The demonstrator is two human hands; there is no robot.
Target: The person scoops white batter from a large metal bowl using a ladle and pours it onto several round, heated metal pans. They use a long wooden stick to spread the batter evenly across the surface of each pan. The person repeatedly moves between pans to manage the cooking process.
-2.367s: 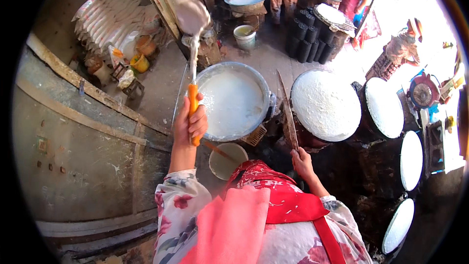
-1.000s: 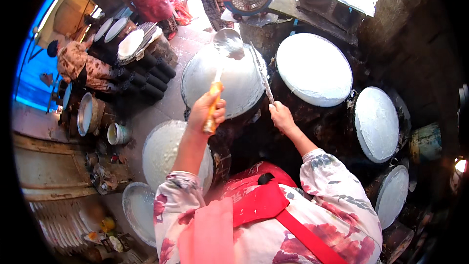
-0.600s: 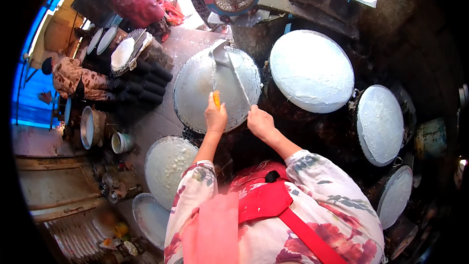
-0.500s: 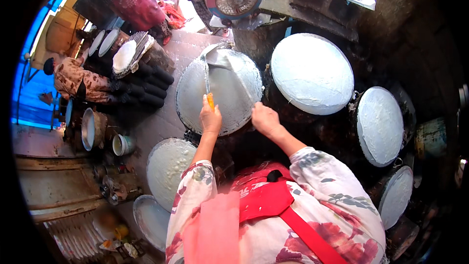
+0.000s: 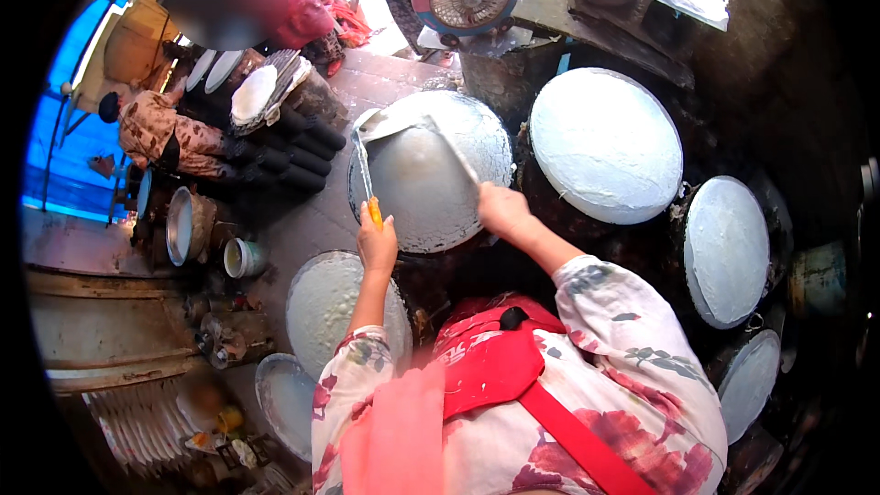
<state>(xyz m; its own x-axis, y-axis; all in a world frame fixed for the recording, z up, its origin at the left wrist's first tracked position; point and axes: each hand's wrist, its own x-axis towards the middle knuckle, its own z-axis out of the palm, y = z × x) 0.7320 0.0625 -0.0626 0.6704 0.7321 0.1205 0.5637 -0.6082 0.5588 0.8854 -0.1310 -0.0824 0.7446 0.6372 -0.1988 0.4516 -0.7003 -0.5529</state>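
Ladle [image 5: 366,176] is held over the left edge of a round griddle [image 5: 502,156], its orange handle set at the near left edge and its bowl carried toward the far left edge. Its long axis is directed almost straight away from the person, tilted slightly leftward. By the left hand [image 5: 377,246], the handle is grasped low, the fingers curled round it, above the griddle's near left edge. Across the griddle's middle, a greyish-white film is spread, with thicker white patches left along the far and right edges. Over this surface a long, thin blade [image 5: 453,151] is slanted, its tip pointed toward the far left, just beside the ladle's bowl; whether the two are touching cannot be told. The blade's near end is clenched in the right hand [image 5: 505,211], closed as a fist at the near right edge. Past the right edge, a larger round pan [image 5: 605,147] is covered with white, and farther right another white-covered pan [image 5: 727,252] is seen.
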